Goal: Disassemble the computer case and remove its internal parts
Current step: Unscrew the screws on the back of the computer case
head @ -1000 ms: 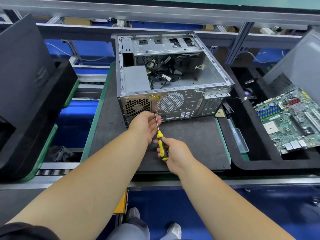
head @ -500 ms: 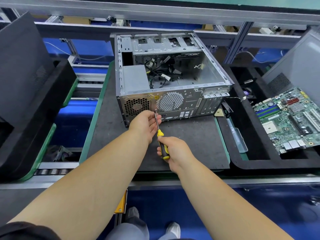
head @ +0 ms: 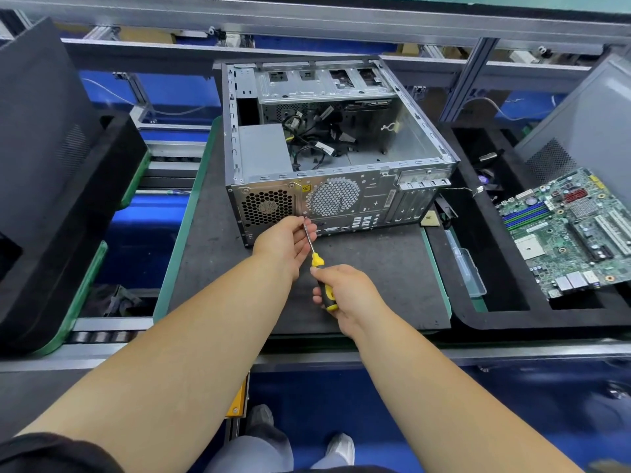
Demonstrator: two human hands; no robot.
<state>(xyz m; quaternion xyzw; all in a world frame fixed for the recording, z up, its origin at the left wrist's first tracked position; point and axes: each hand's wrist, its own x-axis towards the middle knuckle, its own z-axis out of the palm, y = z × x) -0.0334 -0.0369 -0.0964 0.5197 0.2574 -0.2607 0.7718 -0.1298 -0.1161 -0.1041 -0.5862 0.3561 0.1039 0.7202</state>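
An open metal computer case lies on its side on a dark mat, its rear panel facing me. Inside it are a grey power supply and loose black cables. My right hand grips the yellow-and-black handle of a screwdriver. Its tip touches the rear panel beside the power supply's fan grille. My left hand cups the metal shaft near the tip, fingers curled around it.
A removed green motherboard lies in a black foam tray at the right, with a grey case panel leaning behind it. A clear plastic box sits beside the mat. Another black tray stands at the left. Conveyor rails run along front and back.
Both hands stay at the same screw on the rear panel. The right hand has shifted slightly on the handle; the view has barely moved.
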